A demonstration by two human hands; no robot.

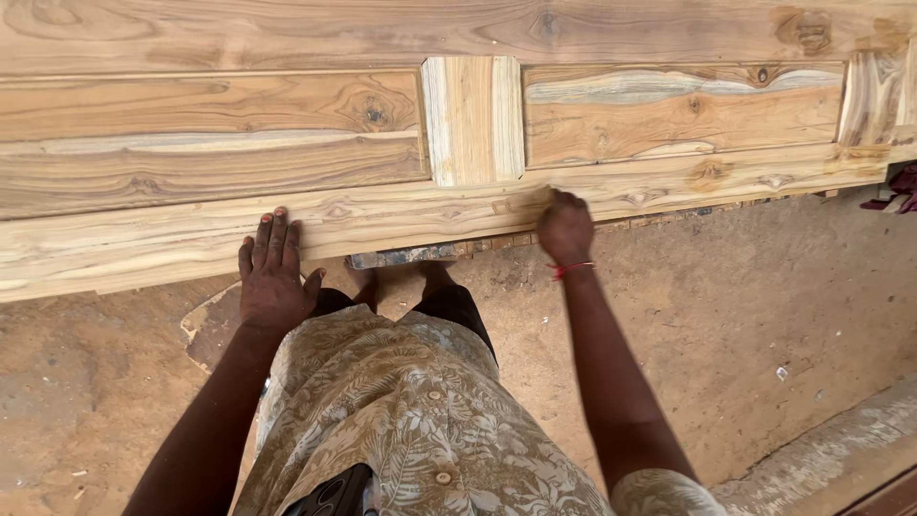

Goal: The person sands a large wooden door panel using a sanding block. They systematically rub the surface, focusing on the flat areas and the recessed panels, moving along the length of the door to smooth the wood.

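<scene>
Two bare hands rest on the near edge of a big wooden panel [287, 162] that fills the upper part of the view. The left hand [273, 277] lies flat on the lowest board, fingers straight and close together, pointing away from the body, with the thumb spread out to the side over the edge. It grips nothing; the palm simply presses on the wood. The right hand [565, 227] is curled with its fingers bunched together against the same edge; whether it pinches something small there cannot be told. A thin red string [571, 269] circles that wrist.

Just beyond the right hand, slightly toward the left one, a short upright block [473, 119] of pale wood joins two recessed panels, one stretching out past the left hand and one past the right. The wood shows knots and grey-blue streaks.

Below both hands lies a dirt floor [745, 315], sandy and bare, with a concrete curb [841, 435] off to the right. Between the arms the person's leaf-patterned shirt [420, 411] hangs, with a dark phone [330, 494] showing at its hem. Far past the right hand, a bit of dark red cloth [898, 189] sits at the panel's end. No containers show anywhere.
</scene>
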